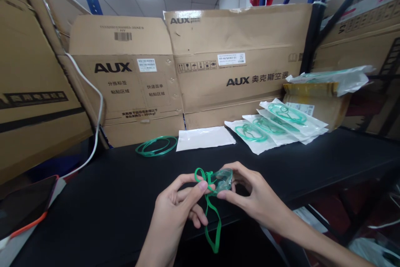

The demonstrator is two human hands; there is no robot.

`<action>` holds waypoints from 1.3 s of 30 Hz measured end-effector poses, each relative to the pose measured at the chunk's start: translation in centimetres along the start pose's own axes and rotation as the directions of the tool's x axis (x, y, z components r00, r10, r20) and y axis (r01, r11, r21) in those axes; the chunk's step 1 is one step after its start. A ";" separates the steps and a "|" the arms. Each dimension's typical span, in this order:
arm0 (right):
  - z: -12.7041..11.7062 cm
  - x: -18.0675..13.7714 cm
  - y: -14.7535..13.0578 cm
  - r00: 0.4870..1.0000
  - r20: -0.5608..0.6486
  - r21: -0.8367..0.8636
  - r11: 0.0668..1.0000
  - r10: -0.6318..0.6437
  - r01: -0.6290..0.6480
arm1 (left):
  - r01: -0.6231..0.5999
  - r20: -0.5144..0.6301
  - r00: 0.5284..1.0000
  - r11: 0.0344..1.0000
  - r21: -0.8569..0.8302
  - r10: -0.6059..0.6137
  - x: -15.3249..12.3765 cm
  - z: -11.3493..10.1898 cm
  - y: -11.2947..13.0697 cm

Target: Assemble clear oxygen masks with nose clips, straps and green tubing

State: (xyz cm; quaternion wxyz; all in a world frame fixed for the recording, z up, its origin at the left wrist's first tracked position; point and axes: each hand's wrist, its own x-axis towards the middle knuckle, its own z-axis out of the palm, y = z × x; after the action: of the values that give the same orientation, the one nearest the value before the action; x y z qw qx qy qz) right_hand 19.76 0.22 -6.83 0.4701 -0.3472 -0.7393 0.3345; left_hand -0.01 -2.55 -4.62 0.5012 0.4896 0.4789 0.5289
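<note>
Clear mask (224,180), tubing coil (153,155), pouches (281,126), cardboard (203,86) beyond

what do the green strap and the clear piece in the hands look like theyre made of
Green strap: perhaps elastic or soft rubber, fairly matte, since it bends into loops and hangs limp. Clear piece: likely glossy plastic, being see-through with bright highlights.

L hand (175,202) bare, R hand (256,190) ditto, forearms (300,227) bare
</note>
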 end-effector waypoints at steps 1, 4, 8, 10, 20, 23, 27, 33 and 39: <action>0.0 0.0 0.0 1.000 -0.012 0.006 1.000 0.002 -0.002 | -0.005 -0.012 1.000 1.000 0.017 0.006 -0.1 0.1 0.1; 0.0 0.0 0.1 0.999 -0.035 0.019 1.000 -0.001 0.002 | -0.016 -0.039 0.999 0.998 0.068 0.019 -0.5 0.4 0.4; 0.2 0.0 0.3 0.998 -0.058 0.026 1.000 -0.008 0.010 | -0.025 -0.017 1.000 0.996 0.090 0.027 -0.9 0.7 0.7; 0.4 -0.1 0.5 0.996 -0.087 0.037 0.999 -0.011 0.014 | -0.022 -0.009 1.000 0.995 0.101 0.024 -0.9 0.7 0.7; 1.1 -0.4 0.6 0.943 -0.090 -0.132 0.943 -0.319 0.306 | -0.044 0.015 0.999 0.992 0.121 0.042 0.0 0.6 -0.4; 1.0 -0.4 0.6 0.936 -0.094 -0.172 0.932 -0.338 0.319 | -0.048 0.012 0.999 0.991 0.127 0.047 0.1 0.6 -0.6; 1.1 -0.4 0.7 0.930 -0.069 -0.221 0.914 -0.362 0.340 | -0.052 0.008 0.999 0.990 0.128 0.051 0.3 0.5 -0.8; 1.1 -0.3 0.7 0.932 -0.077 -0.219 0.918 -0.355 0.331 | -0.095 -0.010 0.995 0.986 0.139 0.097 0.1 0.6 -1.1; 1.0 -0.3 0.5 0.936 -0.107 -0.208 0.929 -0.334 0.307 | -0.154 -0.094 0.980 0.966 0.207 0.177 -0.3 1.2 -1.4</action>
State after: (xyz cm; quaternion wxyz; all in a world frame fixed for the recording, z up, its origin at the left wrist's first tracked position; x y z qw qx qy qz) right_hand 19.05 0.03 -7.72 0.5346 -0.2871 -0.7793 0.1565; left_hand 1.29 -2.80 -5.93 0.3764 0.5452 0.5138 0.5450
